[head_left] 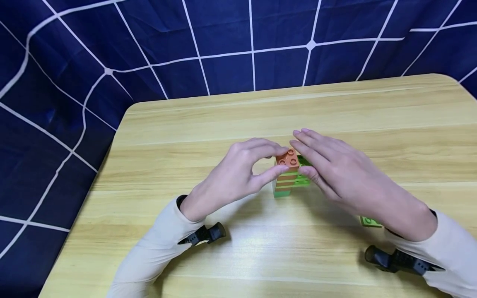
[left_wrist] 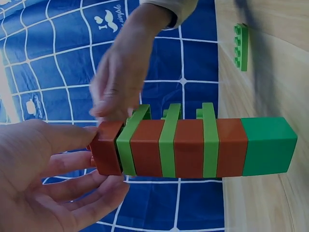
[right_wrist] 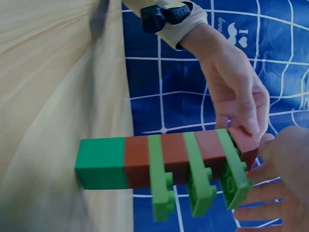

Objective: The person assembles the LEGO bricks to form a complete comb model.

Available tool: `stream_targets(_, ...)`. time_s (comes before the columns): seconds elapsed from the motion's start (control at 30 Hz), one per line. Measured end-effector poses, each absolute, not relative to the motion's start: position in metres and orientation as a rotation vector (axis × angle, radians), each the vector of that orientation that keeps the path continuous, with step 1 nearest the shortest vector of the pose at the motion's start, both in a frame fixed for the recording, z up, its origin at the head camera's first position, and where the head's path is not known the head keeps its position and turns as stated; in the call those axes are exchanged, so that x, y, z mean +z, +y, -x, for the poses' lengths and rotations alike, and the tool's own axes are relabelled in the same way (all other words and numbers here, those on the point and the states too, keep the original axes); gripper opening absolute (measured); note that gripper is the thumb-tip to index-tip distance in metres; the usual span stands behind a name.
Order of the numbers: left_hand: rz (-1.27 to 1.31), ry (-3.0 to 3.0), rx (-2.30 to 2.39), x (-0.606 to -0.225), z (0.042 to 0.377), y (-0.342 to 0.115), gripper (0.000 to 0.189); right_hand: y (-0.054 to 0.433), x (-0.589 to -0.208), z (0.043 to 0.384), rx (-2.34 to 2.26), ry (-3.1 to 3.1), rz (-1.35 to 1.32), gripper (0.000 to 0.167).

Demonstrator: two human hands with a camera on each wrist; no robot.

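Note:
A tower of building bricks stands upright on the table, with a dark green brick [left_wrist: 269, 146] at its base. Above that, reddish-brown bricks alternate with light green plates [right_wrist: 158, 179] that jut out to the right. The topmost brown brick [head_left: 287, 159] sits slightly tilted, a thin dark gap showing under it in the left wrist view. My left hand [head_left: 238, 165] pinches this brick between thumb and fingers. On the tower's other side, my right hand [head_left: 343, 176] hovers with straight fingers close by the top, over the jutting plates, holding nothing.
One loose light green plate [head_left: 369, 222] lies on the wooden table [head_left: 179, 136], partly under the right forearm in the head view. Behind the table's far edge hangs a dark blue cloth [head_left: 223, 37] with white lines. Each wrist wears a small black camera [head_left: 214, 232].

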State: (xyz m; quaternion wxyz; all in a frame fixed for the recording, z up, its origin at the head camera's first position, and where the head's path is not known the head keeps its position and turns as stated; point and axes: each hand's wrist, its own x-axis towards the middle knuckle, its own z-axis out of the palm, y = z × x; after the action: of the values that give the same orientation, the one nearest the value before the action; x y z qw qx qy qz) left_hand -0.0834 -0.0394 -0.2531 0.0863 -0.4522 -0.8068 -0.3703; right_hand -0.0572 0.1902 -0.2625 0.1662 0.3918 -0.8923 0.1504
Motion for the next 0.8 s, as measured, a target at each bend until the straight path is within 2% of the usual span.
stream_targets(0.37,1.308,-2.451,-1.142,-0.2537,0.0834,-0.0393,0.036,0.1792,-0.2563,0.0605,0.45,-2.394,-1.132,0.062)
stream_targets(0.63,1.338,-2.471,-1.107,-0.2522,0.0847,-0.0376,0.031,0.1791,-0.2573,0.0627,0.426,-2.375,-1.127,0.062)
stream_targets(0.8,1.333,-2.579,-1.002,-0.251,0.0815,-0.0371,0.035,0.1794,-0.2582,0.0633,0.423,-2.38,-1.134,0.062)
